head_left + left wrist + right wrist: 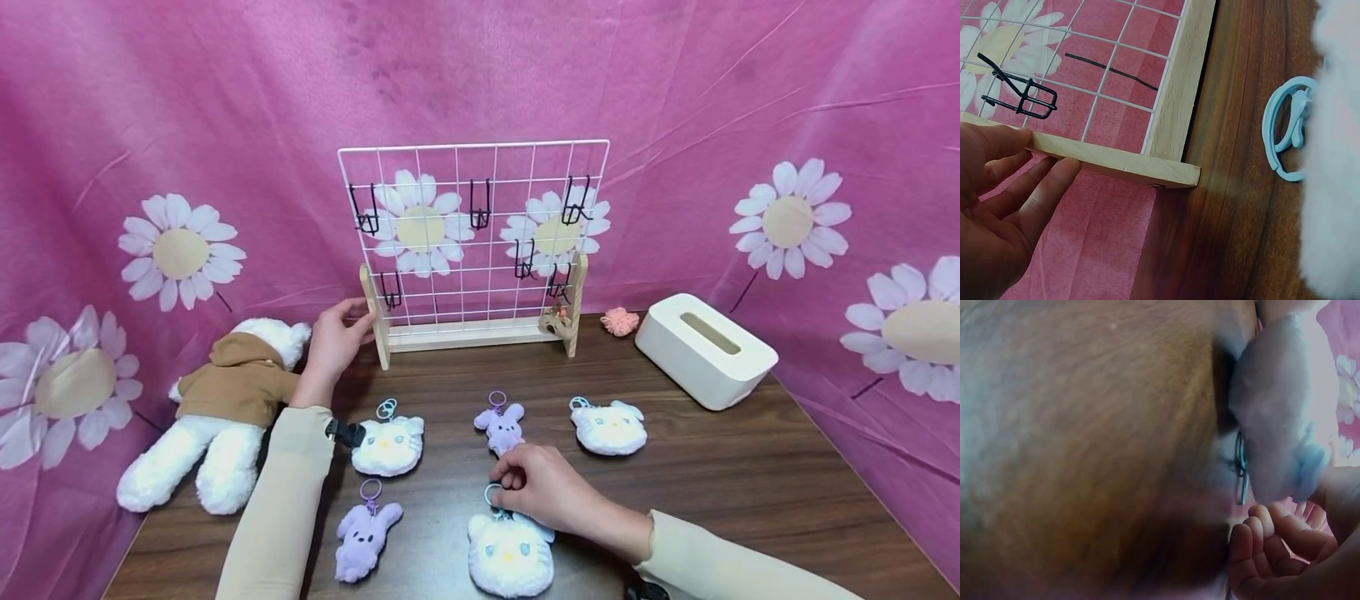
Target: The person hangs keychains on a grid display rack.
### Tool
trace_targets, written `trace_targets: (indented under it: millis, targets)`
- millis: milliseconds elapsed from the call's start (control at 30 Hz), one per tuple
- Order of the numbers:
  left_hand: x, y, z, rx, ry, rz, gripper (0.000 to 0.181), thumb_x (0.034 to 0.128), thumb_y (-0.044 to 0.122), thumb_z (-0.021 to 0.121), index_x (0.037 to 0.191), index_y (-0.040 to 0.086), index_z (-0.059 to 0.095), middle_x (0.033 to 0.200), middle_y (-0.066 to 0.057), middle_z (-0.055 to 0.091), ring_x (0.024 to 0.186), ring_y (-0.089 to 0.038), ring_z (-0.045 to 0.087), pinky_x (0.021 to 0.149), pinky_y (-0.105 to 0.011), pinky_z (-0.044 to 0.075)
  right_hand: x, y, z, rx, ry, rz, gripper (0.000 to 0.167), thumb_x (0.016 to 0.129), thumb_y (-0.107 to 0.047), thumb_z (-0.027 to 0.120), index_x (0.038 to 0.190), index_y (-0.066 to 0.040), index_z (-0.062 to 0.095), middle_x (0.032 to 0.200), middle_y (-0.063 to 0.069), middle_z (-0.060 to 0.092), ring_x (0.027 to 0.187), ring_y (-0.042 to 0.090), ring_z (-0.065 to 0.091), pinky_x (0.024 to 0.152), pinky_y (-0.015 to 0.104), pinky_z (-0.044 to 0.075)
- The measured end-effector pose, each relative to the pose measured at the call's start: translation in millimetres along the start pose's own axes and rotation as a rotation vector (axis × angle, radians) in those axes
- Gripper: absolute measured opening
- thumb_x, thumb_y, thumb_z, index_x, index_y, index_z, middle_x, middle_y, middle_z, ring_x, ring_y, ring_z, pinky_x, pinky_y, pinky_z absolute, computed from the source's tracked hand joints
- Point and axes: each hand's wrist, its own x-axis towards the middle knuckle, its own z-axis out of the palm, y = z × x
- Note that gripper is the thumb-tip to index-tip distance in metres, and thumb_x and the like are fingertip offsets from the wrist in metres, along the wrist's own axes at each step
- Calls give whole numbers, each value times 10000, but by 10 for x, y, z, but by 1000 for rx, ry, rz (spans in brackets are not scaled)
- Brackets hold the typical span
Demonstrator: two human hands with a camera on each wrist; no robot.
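My left hand (339, 337) grips the left wooden post (1116, 159) of a white wire grid rack (480, 148). In the left wrist view, the thumb lies on one face of the post and the fingers on the other. Near the table's front, my right hand (547, 492) pinches the light blue ring (491, 493) of a white cat plush keychain (512, 560). A blue bow (1310, 469) shows on the plush in the right wrist view, where that hand's fingers are curled. Several black hooks (480, 205) hang on the grid.
Other white cat keychains (388, 447) (611, 429) and purple rabbit keychains (366, 542) (502, 427) lie on the brown table (720, 492). A white bear in a brown hoodie (232, 387) lies left, a white tissue box (705, 350) right, beside a pink fluffy piece (620, 322).
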Motion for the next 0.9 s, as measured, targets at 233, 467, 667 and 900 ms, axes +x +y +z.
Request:
trace_targets:
  millis: [233, 467, 667, 900]
  targets:
    - [-12, -1, -11, 6, 0, -4, 440, 1144, 137, 649, 1532, -68, 615, 1379, -333, 694, 1216, -460, 755, 900, -221, 724, 2, -28, 49, -68, 8, 31, 193, 823, -177, 959, 945, -141, 813, 801, -95, 667, 740, -52, 545, 653, 153, 502]
    - [-18, 6, -17, 12, -2, -7, 442, 1146, 147, 650, 1536, -57, 619, 1381, -329, 698, 1206, -461, 760, 913, -247, 728, 5, -74, 66, -116, 2, 58, 196, 805, -168, 950, 924, -160, 795, 797, -98, 640, 727, -24, 517, 644, 190, 462]
    - [-7, 14, -18, 3, -4, -6, 437, 1143, 139, 652, 1532, -57, 622, 1374, -333, 700, 1203, -456, 758, 907, -237, 727, 13, -74, 62, -136, 5, 45, 199, 800, -145, 948, 886, -165, 770, 778, -106, 625, 710, -20, 503, 631, 190, 451]
    - [-2, 0, -13, -6, -3, -5, 437, 1139, 129, 655, 1530, -64, 621, 1374, -333, 697, 1215, -459, 748, 884, -217, 727, 23, -76, 60, -121, -24, 40, 206, 818, -145, 944, 870, -163, 746, 774, -96, 615, 701, -7, 496, 610, 195, 439]
